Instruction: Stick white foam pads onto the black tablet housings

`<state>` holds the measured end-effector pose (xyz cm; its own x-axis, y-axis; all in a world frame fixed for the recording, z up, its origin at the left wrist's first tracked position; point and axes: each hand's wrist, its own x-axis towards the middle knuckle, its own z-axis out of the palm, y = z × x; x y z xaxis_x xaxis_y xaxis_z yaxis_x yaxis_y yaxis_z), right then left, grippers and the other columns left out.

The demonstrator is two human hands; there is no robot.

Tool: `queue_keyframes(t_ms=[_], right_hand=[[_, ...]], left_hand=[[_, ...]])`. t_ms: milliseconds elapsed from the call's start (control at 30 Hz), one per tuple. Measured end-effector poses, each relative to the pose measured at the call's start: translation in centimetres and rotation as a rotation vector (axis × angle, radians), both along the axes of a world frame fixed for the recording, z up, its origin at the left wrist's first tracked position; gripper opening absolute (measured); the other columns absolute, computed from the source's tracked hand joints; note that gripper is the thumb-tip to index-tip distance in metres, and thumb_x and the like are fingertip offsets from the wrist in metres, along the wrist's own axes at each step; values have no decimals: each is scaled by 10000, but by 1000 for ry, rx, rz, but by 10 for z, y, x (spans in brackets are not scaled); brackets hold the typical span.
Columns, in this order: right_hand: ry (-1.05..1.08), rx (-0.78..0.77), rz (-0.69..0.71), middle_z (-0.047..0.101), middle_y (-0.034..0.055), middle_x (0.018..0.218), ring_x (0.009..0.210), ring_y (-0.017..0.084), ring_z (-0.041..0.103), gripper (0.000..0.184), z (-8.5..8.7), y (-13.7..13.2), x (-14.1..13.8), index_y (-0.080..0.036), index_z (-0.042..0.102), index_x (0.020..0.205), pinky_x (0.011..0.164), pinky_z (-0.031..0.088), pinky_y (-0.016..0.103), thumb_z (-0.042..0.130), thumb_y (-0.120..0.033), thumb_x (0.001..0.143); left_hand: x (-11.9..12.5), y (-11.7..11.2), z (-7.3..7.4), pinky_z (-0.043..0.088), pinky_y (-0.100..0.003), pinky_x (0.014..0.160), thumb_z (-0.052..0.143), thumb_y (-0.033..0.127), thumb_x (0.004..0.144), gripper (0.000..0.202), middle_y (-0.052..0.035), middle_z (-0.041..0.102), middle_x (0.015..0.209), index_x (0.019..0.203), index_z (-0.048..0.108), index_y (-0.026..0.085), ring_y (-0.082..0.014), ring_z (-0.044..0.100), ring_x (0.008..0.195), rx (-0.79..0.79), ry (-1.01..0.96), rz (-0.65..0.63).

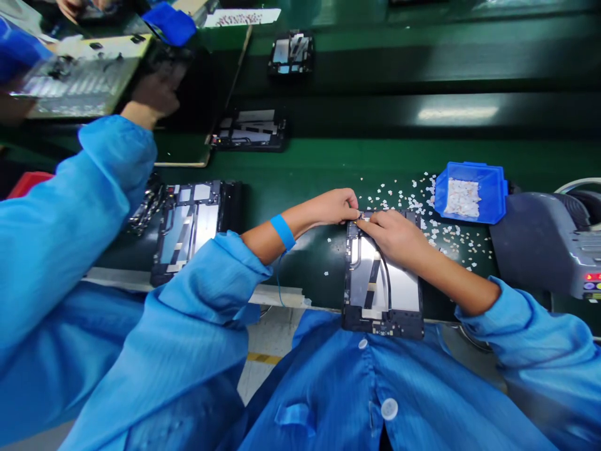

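Observation:
An opened tablet (404, 289) lies at the front edge of the bench, its lower end jutting out toward my body. It shows a black frame, silver panels, a black cable and dark strips. My left hand (334, 207), with a blue band at the wrist, has its fingertips pinched together at the tablet's upper left corner. My right hand (393, 237) reaches over the upper part from the right, thumb and index finger closed at that same corner. The fingertips of both hands nearly meet there. Whatever is between them is too small or hidden to make out.
Small white pieces (439, 235) are scattered beside a blue bin (494, 194) filled with more. A grey machine (535, 241) stands at right. Stacked tablets (206, 219) sit at left, two more tablets (251, 130) farther back. A co-worker's blue sleeve (113, 169) reaches in from the left.

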<state>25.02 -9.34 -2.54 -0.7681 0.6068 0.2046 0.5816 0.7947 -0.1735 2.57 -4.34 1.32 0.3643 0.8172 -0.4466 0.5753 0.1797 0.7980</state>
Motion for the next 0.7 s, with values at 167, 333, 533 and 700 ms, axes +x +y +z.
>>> queue_keyframes(t_ms=[167,333,533,700], right_hand=[[-75,51,34,623,113,1078,889,235,470,378,10,0,-4,-188,676,1370,768,385,349,470,-151,1056],[-68,-43,64,652,109,1082,925,237,552,384,16,9,-7,-173,687,1319,808,456,343,460,-102,1018],[455,-109,-342,724,102,1137,1046,240,677,384,53,-40,59,-197,656,1375,912,542,384,481,-199,1033],[711,-202,-796,731,59,932,774,195,681,221,54,-127,155,-239,760,1139,723,563,350,620,-310,983]], left_hand=[[-1,-3,1,361,-229,525,656,57,837,133,33,558,611,832,584,169,-110,521,551,-18,-41,40],[-1,-7,3,397,-215,520,610,66,885,112,12,587,657,838,584,164,-101,548,567,-69,-57,33],[-2,-7,-2,376,-228,502,659,98,841,109,12,606,680,876,591,176,-105,542,548,-95,-76,91],[7,-3,5,323,-215,498,679,119,790,119,40,560,617,772,582,186,-104,476,546,43,77,58]])
